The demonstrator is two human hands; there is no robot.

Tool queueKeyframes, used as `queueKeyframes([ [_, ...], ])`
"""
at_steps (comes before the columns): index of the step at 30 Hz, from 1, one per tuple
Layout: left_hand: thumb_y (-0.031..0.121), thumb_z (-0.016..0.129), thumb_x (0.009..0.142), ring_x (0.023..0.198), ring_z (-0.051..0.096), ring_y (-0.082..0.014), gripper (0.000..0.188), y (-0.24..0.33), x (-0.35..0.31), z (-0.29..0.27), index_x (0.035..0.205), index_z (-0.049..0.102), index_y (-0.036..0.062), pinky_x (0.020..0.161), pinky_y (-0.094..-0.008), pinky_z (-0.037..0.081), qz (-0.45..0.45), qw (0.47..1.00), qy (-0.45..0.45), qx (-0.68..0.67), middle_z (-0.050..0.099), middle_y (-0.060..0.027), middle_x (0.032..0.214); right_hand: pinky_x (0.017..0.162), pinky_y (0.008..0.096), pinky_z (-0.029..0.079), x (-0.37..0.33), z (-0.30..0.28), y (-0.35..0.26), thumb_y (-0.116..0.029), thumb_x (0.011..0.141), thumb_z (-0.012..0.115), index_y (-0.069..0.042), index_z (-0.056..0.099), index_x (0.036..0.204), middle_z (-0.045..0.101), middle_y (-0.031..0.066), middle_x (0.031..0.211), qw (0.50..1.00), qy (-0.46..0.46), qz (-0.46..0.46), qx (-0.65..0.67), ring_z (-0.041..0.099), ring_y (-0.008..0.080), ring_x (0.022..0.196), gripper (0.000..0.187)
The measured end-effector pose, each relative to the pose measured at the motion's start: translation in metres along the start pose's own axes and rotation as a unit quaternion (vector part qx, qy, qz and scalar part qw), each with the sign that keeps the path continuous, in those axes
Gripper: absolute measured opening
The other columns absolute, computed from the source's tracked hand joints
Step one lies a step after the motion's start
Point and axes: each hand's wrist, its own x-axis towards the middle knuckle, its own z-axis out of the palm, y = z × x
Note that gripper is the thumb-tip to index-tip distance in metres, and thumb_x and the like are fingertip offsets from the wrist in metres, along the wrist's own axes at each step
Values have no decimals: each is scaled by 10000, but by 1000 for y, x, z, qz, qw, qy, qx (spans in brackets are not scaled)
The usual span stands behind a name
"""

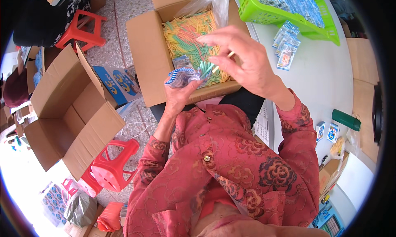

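My left hand (178, 99) is closed around several small clear packets (183, 77) with blue-and-white striped edges. At the packets' right end, a cluster of short pale green sticks (204, 68) pokes up; I cannot tell whether they sit inside a packet. Just right of them, my right hand (247, 57) pinches a pale yellow stick (231, 54) between thumb and fingers. Both hands are over the near part of an open cardboard box (146, 59) full of thin yellow, green and orange sticks (192, 30). Another small packet (181, 62) lies on the sticks.
A green plastic basket (264, 13) heaped with blue packets stands on the white table (317, 80) at right, with loose packets (286, 47) beside it. An open cardboard box (76, 109) is at left, near red stools (113, 165). A dark green bottle (346, 120) lies at far right.
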Motion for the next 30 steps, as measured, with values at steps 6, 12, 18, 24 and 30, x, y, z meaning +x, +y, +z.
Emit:
queueKeyframes([
  [6, 8, 677, 727, 730, 556, -80, 166, 1, 1, 1, 873, 600, -8, 657, -228, 462, 22, 1000, -3, -8, 611, -21, 803, 661, 287, 494, -4, 28, 12, -41, 725, 641, -74, 573, 1065, 529, 79, 995, 974, -60, -135, -174, 579, 202, 802, 348],
  [12, 21, 689, 725, 746, 564, -94, 208, -1, 1, -9, 909, 597, -12, 678, -240, 468, 35, 999, 20, -13, 612, -34, 837, 621, 248, 473, 5, 4, 3, -166, 787, 615, -84, 556, 1070, 559, 66, 948, 995, 4, -38, -95, 560, 178, 727, 300],
  [18, 0, 682, 725, 765, 568, -107, 228, 1, 3, -12, 933, 589, -17, 701, -256, 477, 40, 998, 41, -41, 609, -40, 862, 606, 199, 416, -15, 29, 43, -125, 830, 581, -32, 567, 993, 548, 3, 811, 980, -8, 136, 143, 492, 49, 691, 188],
  [24, 0, 683, 721, 763, 564, -97, 221, -1, 1, -13, 921, 591, -14, 691, -246, 475, 35, 998, 44, -36, 607, -34, 858, 578, 177, 412, -6, 35, 36, -139, 809, 616, -37, 573, 897, 544, -25, 748, 957, -48, 183, 221, 506, 30, 654, 142],
  [30, 5, 691, 714, 748, 562, -93, 231, 4, 1, -12, 923, 593, -14, 673, -240, 474, 17, 999, 32, -18, 609, -34, 848, 622, 183, 403, 4, 38, 46, -138, 818, 609, -31, 571, 905, 531, -32, 768, 956, -72, 180, 219, 487, 27, 695, 143],
])
